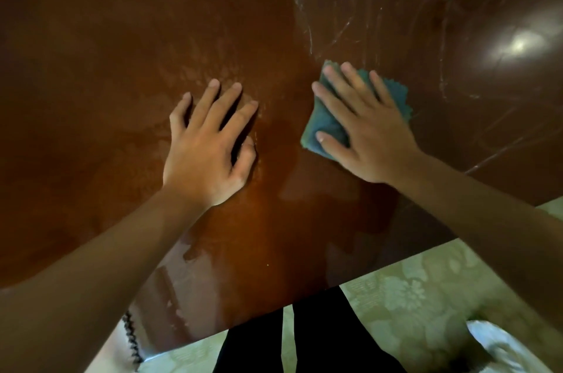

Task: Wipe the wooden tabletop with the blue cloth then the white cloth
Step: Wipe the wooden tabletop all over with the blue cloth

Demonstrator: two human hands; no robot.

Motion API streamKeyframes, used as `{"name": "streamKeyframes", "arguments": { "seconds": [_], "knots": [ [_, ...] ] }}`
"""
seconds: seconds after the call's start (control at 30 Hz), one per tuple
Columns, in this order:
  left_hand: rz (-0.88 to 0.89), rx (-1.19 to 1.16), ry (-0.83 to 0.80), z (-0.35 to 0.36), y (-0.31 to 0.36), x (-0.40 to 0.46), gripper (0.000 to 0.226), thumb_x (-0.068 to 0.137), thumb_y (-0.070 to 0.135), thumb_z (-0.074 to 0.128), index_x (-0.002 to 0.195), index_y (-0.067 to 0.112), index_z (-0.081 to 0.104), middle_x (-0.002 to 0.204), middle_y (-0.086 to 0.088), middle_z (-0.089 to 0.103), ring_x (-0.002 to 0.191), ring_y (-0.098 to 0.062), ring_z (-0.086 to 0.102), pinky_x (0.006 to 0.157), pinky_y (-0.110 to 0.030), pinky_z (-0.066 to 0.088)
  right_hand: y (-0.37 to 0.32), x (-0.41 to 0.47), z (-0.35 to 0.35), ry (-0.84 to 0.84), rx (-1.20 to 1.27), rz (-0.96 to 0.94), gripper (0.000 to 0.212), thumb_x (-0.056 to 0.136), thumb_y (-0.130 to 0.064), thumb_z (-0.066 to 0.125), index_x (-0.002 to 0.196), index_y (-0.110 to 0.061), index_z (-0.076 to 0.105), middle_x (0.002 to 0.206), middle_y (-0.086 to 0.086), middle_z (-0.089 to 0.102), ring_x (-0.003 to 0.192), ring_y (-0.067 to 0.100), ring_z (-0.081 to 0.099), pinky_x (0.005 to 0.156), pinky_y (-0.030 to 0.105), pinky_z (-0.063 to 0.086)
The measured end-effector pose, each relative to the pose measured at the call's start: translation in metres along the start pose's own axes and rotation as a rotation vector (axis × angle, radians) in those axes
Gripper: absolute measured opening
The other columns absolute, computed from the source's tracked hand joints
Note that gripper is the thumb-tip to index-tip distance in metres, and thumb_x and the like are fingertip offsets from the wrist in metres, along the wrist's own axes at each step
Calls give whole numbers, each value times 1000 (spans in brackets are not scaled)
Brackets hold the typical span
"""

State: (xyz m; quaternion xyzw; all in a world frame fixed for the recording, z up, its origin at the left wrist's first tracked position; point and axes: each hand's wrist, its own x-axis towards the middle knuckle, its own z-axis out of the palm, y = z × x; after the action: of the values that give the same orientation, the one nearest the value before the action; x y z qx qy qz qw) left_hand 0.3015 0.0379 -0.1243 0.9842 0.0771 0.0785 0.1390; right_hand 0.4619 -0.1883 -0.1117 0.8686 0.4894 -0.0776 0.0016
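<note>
The glossy brown wooden tabletop [122, 52] fills most of the view. A folded blue cloth [320, 128] lies flat on it right of centre. My right hand [362, 125] presses down on the cloth with straight, spread fingers. My left hand [210, 144] rests flat on the bare wood to the left of the cloth, fingers straight. The surface near both hands looks damp, and thin smear lines streak the wood at the upper right. No white cloth on the table is in view.
The table's near edge [380, 272] runs diagonally across the lower right. Below it are a pale patterned floor [405, 293], my dark trouser legs [316, 330] and a whitish object [502, 345] at the bottom right corner. A lamp glare [518, 43] shines at the right.
</note>
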Motion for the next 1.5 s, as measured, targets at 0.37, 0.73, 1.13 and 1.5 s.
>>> {"name": "streamKeyframes", "arguments": {
  "seconds": [0.37,0.73,1.13,1.5],
  "knots": [
    [-19,8,-25,-2,0,2,52,100,38,41,145,17,53,156,-8,44,151,-30,29,120,-56,18,-57,17,4,22,51,-130,70,103,-55,29,161,-16,30,169,8,22,158,27,14,126,58,13],
    [-50,-21,11,-1,2,4,47,97,36,50,141,20,58,152,-5,49,148,-30,36,119,-55,22,29,43,-12,-9,-5,-95,71,101,-54,28,160,-16,30,170,9,22,158,29,16,126,57,12],
    [-128,16,44,-4,8,24,42,95,34,50,131,18,65,138,-8,59,126,-32,49,101,-49,32,10,75,-8,36,36,-231,70,102,-58,26,160,-17,30,170,8,22,158,27,16,127,55,13],
    [-232,15,13,-6,-4,122,46,98,33,43,141,19,54,157,-7,42,150,-28,28,116,-54,19,46,98,-15,76,20,-148,70,102,-56,31,159,-15,34,168,8,26,158,28,18,126,57,14]
  ]
}}
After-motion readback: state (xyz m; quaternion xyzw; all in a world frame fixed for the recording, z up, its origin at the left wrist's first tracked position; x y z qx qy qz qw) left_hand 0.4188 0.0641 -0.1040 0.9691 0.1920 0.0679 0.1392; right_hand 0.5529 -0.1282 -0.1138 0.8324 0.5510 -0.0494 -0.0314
